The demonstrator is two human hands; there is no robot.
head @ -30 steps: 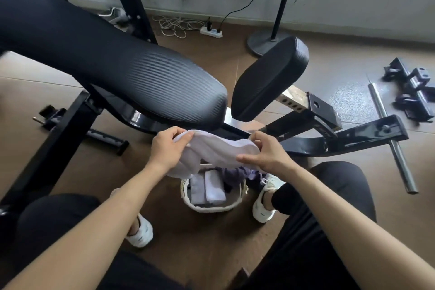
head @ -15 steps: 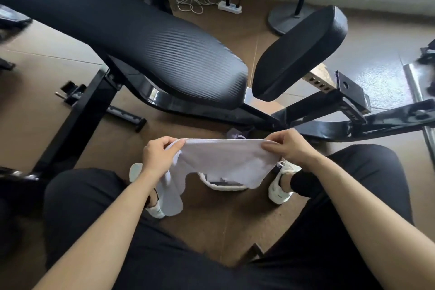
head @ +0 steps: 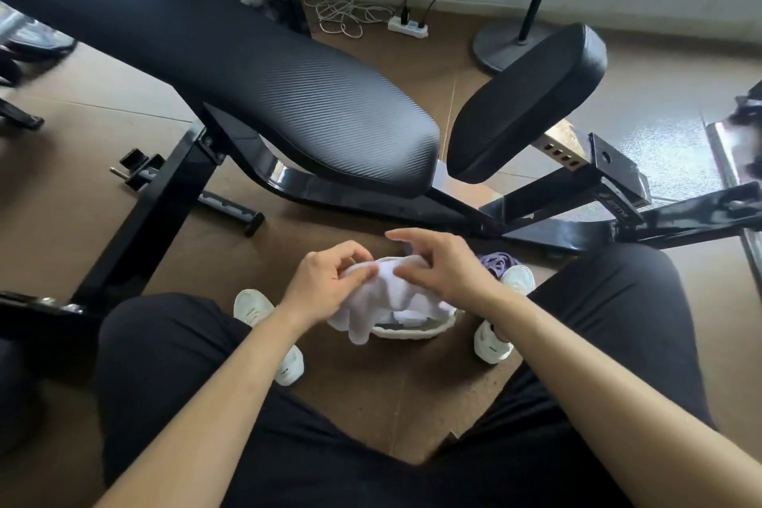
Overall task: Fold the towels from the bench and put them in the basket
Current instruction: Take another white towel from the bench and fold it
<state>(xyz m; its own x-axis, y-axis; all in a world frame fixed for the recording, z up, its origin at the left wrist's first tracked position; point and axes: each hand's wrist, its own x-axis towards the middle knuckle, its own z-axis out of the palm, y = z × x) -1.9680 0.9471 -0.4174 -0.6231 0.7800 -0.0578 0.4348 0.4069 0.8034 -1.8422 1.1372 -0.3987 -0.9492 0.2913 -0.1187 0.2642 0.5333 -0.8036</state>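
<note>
A white towel [head: 385, 301] hangs bunched between my two hands, above a small white woven basket [head: 416, 331] on the floor between my feet. My left hand [head: 330, 280] pinches the towel's upper left edge with curled fingers. My right hand [head: 441, 268] holds the top right part, thumb and fingers bent over the cloth, index finger stretched out. The towel covers most of the basket, so what lies inside is hidden. A purple cloth [head: 497, 263] lies on the floor just right of my right hand. The black padded bench [head: 264, 95] stands beyond, with no towel on its visible surface.
The bench's black steel frame [head: 536, 219] runs across the floor right behind the basket. My white shoes [head: 268, 326] flank the basket. A lamp stand base [head: 507, 45], power strip [head: 408, 27] and loose cables lie by the far wall. Metal parts sit at the right edge.
My hands have come together, so the towel that was stretched flat between them is now doubled up and bunched, hanging lower over the basket.
</note>
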